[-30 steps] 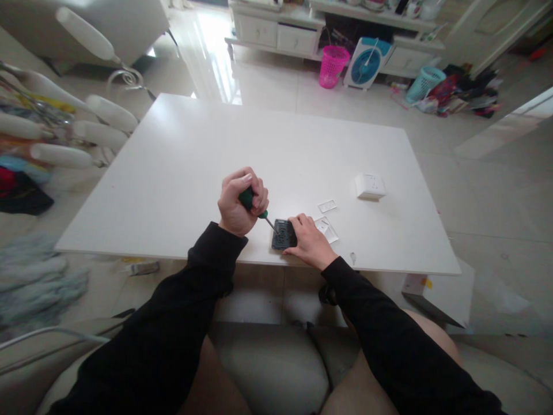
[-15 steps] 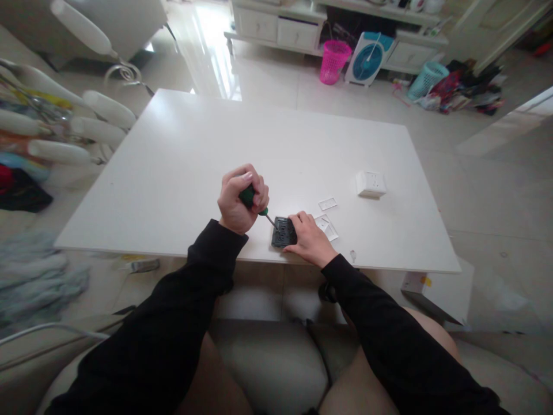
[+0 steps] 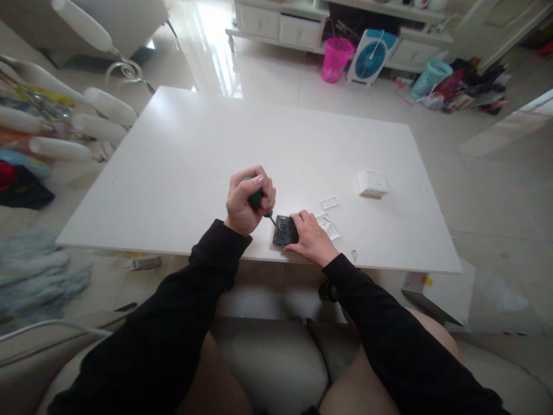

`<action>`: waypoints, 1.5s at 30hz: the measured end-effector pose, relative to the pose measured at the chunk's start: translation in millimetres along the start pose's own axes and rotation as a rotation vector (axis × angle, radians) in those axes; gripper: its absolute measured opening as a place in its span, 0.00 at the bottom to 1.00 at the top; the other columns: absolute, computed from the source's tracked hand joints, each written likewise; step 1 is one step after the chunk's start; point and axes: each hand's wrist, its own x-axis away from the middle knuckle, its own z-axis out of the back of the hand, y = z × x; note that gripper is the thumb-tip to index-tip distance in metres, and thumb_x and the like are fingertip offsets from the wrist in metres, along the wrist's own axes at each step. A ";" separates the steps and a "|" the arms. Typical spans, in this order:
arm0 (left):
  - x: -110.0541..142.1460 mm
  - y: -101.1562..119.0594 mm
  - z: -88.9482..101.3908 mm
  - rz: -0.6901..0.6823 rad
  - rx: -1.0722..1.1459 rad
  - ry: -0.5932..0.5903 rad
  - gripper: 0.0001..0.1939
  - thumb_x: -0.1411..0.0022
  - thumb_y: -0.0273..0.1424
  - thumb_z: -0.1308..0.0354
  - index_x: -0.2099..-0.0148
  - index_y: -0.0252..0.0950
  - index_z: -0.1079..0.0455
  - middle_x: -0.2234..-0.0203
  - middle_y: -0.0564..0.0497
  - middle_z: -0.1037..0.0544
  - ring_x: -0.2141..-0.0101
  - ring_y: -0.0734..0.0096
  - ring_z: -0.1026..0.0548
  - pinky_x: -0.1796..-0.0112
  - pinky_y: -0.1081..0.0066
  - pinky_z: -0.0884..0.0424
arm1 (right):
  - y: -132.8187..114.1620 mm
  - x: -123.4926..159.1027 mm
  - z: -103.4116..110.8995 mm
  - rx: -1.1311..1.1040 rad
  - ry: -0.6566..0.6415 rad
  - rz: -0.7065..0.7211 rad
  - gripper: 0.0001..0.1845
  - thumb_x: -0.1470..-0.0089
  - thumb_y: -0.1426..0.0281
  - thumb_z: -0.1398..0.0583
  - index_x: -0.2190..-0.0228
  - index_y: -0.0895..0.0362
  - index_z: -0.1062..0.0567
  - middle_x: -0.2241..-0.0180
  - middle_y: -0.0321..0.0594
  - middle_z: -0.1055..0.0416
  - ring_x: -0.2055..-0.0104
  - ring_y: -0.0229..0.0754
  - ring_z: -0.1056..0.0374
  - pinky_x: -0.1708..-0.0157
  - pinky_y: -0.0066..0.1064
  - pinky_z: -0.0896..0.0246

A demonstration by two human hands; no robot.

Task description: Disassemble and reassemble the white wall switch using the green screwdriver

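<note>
The fingers of my left hand (image 3: 249,200) are clenched around the green handle of a screwdriver (image 3: 256,199), which slants down so that its thin metal shaft reaches the face of a dark rectangular piece (image 3: 283,230). The fingers of my right hand (image 3: 313,239) grasp that piece by its right side, fingertips at the far edge and thumb at the near edge. The piece lies flat on the white counter (image 3: 181,173), close to the near edge; raised detail covers its face, too small to read as lettering.

Just beside my right hand, partly behind it, lies a white frame (image 3: 334,231) with a smaller white part inside its outline. A thin rectangular frame (image 3: 329,203) lies near it, farther from me. Well to the right stands a white socket box (image 3: 372,183), dark slots on its face; any print there is too small to read. A small pale item (image 3: 354,255), indistinct, rests near the counter's near edge. Below the counter's right end, a white carton (image 3: 447,294) bears a yellow label (image 3: 428,281), its text illegible.
</note>
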 end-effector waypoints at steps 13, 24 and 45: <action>1.2 -3.5 -3.5 -0.072 -0.162 -0.107 0.22 0.44 0.46 0.34 0.77 0.37 0.38 0.89 0.59 0.40 0.88 0.82 0.45 0.85 0.77 0.51 | 0.6 0.2 -0.4 -0.001 -0.015 -0.004 0.39 0.55 0.60 0.23 0.46 0.56 0.32 0.49 0.49 0.34 0.47 0.58 0.36 0.46 0.50 0.33; 2.2 -12.0 1.9 -0.102 -0.192 -0.175 0.21 0.41 0.44 0.34 0.76 0.37 0.35 0.88 0.58 0.39 0.87 0.80 0.43 0.84 0.75 0.52 | 1.8 0.3 -2.3 -0.004 0.001 0.007 0.38 0.53 0.60 0.24 0.46 0.55 0.33 0.50 0.49 0.35 0.47 0.59 0.36 0.46 0.50 0.32; 7.1 -19.8 1.4 -0.073 -0.330 -0.278 0.21 0.39 0.44 0.36 0.77 0.37 0.36 0.87 0.57 0.37 0.86 0.79 0.42 0.81 0.73 0.49 | 8.6 -2.1 -9.5 0.017 0.013 0.016 0.35 0.53 0.57 0.25 0.50 0.55 0.32 0.51 0.49 0.34 0.48 0.59 0.36 0.49 0.50 0.32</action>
